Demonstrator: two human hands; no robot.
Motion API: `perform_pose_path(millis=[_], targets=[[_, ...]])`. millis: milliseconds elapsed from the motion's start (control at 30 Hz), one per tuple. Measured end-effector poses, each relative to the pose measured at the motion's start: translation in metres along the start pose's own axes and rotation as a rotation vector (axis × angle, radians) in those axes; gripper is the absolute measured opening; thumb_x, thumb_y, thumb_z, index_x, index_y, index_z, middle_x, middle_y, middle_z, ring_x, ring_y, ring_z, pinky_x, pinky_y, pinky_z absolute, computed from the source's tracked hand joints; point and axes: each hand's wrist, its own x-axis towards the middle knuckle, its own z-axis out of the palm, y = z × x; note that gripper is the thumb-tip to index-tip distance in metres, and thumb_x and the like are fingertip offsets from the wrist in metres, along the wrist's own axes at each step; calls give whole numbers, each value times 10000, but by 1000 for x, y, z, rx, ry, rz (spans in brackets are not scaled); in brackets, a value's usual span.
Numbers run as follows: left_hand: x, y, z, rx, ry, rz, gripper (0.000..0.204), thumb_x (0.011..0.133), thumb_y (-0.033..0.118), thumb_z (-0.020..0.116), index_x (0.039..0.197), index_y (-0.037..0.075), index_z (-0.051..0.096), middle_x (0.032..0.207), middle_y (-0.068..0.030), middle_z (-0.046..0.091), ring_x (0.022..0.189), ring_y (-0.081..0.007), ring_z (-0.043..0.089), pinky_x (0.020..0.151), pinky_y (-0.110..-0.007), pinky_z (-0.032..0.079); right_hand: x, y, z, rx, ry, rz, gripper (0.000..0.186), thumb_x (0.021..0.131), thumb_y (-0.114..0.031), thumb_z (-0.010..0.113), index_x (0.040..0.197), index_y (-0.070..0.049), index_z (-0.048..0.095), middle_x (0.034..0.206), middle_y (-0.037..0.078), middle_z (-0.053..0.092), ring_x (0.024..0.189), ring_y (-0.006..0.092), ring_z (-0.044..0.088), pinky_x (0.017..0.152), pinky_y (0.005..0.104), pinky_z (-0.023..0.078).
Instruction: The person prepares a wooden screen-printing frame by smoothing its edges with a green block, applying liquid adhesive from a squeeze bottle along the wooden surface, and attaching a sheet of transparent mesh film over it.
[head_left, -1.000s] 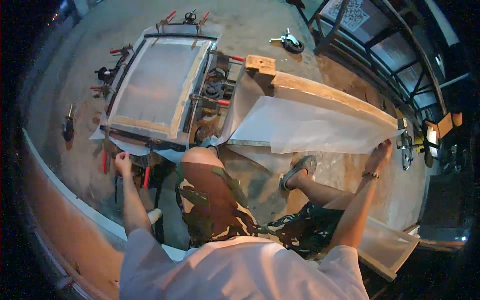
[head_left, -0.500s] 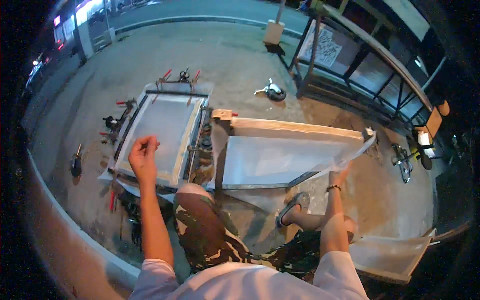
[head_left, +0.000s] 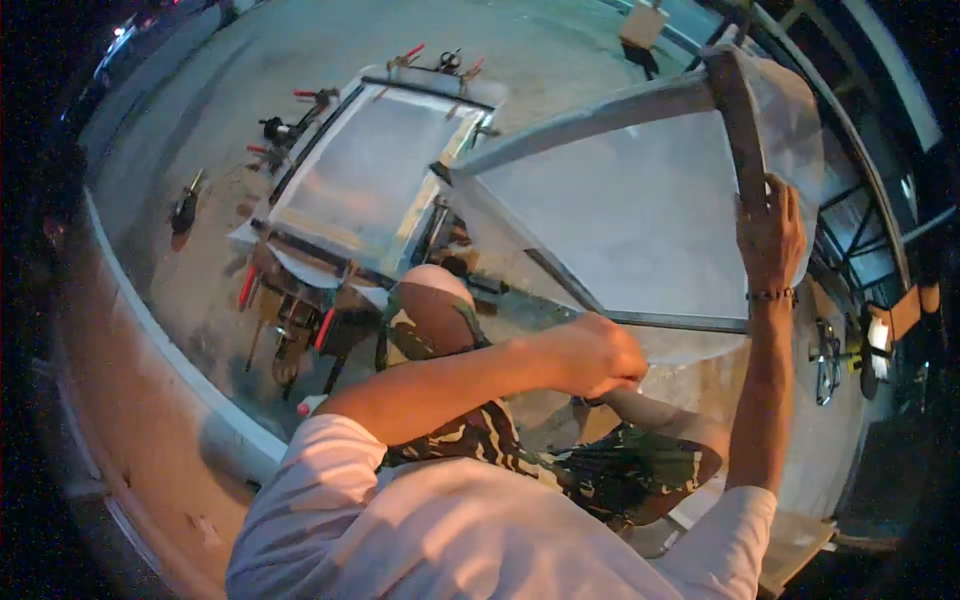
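A wooden-edged screen frame (head_left: 620, 210) with pale mesh stands tilted over my knees, loose mesh spilling past its right bar. My right hand (head_left: 775, 235) grips that bar, fingers lying over its outer edge. Just below the frame's near edge is my left hand (head_left: 598, 358), closed like a fist or pinch; its fingertips are smeared, and whatever they hold is hidden. Left of it, a second screen frame (head_left: 290, 226) lies flat, its mesh stretched and its sides lined with several red-handled clamps (head_left: 322, 327).
A low wall (head_left: 165, 325) curves along the left. On the concrete floor a black tool (head_left: 185, 208) lies left of the clamped frame. A metal tool (head_left: 825, 360) lies at the right by a metal rack (head_left: 870, 245). A block-based post (head_left: 643, 25) stands at the back.
My left hand has gone from above the clamped frame to the right, below the tilted frame. My right hand has lifted the tilted frame's right side higher. The view has swung right.
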Motion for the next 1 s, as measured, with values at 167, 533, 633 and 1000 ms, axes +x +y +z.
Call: perform_pose_path(millis=[167,533,633,1000], targets=[[-13,0,3,66,-137,-150,150,760,214,663,848,96,635,719,-112,613,707,-326,629,603,-447,496,2,-33,45,-98,-111,-97,338,792,-254,674,1079,-113,567,1046,83,579,840,290,607,617,403,519],[-18,-3,-26,27,-92,-242,134,779,218,650,845,107,617,751,-97,604,746,-306,633,639,-433,515,2,-136,98,89,-235,-241,237,811,-122,565,1047,-146,564,956,53,562,798,254,609,554,381,508],[-14,-3,-30,37,-170,-258,153,778,227,656,836,92,611,747,-105,602,749,-307,631,651,-428,514,-2,-159,107,113,-312,-248,275,792,-101,564,1058,-171,572,997,68,554,795,250,610,539,379,502],[-19,-34,-149,230,763,-646,195,762,122,747,909,19,672,890,-91,683,836,-185,641,781,-322,500,-28,-172,92,291,-189,-261,231,795,-133,558,1023,-111,590,946,77,547,847,252,540,658,385,440]])
